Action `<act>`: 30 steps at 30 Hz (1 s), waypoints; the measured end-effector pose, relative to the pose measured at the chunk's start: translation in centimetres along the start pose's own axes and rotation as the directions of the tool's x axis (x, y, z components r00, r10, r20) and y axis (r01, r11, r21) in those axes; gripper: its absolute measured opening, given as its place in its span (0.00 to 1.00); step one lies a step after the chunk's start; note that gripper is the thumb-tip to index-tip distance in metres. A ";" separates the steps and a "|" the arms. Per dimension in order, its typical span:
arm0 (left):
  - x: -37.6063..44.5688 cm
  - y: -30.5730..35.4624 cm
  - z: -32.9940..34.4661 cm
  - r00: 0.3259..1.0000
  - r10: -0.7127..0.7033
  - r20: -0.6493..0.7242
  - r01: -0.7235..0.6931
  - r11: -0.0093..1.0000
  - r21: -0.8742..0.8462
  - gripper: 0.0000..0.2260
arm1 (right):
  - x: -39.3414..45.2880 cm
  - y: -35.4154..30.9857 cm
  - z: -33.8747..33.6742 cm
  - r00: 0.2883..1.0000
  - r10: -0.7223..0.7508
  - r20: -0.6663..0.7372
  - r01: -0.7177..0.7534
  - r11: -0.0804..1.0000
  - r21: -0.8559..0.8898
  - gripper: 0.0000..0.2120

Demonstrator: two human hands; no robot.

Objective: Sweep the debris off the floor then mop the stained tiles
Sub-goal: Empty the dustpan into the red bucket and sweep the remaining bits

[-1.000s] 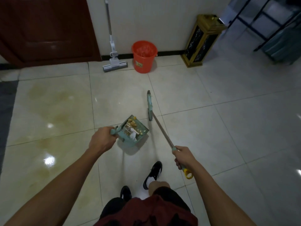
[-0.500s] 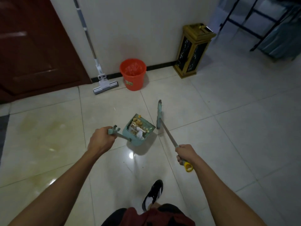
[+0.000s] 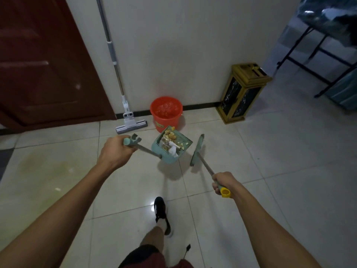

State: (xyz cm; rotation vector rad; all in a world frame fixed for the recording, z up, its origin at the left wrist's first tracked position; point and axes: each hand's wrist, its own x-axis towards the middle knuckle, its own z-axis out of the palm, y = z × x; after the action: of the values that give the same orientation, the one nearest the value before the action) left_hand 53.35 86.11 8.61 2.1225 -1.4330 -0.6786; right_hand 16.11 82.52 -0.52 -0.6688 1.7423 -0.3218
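Left hand grips the loaded dustpan, right hand the broom, both now nearer the red bucket.

— What sort of place is this?

— An indoor hallway or lobby, more public building than private home. The floor is large glossy cream tiles, and the wall is plain white with a dark skirting strip.

— What points to a lobby?

— The gold-and-black bin with a slotted top, standing against the wall beyond the right fingers. Such bins stand in corridors and entrances.

— Anything else?

— A dark red wooden door beyond the left fingers, and between them a mop leaning on the wall beside an orange bucket. Far right, a black folding frame.
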 end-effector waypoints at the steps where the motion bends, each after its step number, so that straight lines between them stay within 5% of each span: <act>1: 2.0 0.3 -0.1 1.000 0.009 -0.013 -0.009 1.000 -0.004 0.06 | 1.2 -1.6 0.1 1.000 -0.004 0.004 0.004 1.000 0.006 0.06; 4: 7.8 1.3 -0.4 0.999 0.023 -0.047 -0.024 1.000 -0.014 0.01 | 4.8 -6.7 0.6 1.000 -0.010 0.022 0.010 1.000 0.000 0.10; 17: 25.4 5.2 -4.3 0.990 0.002 -0.141 0.008 0.998 0.069 0.08 | 13.4 -21.9 3.2 0.999 0.009 0.049 -0.008 1.000 -0.017 0.11; 22: 29.4 7.7 -2.7 0.990 0.040 -0.137 -0.004 0.967 0.255 0.03 | 16.0 -25.7 2.1 0.996 0.017 0.087 -0.014 0.999 -0.033 0.10; 30: 33.5 11.5 1.8 0.991 0.135 -0.007 -0.106 0.811 0.576 0.15 | 19.5 -28.8 0.1 0.992 0.026 0.122 -0.021 0.999 -0.048 0.08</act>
State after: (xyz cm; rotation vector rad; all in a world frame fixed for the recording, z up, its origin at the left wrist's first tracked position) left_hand 55.14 50.72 10.24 2.4268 -1.9072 -0.1369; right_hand 20.94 48.07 -0.40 -0.6871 1.6429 -0.2198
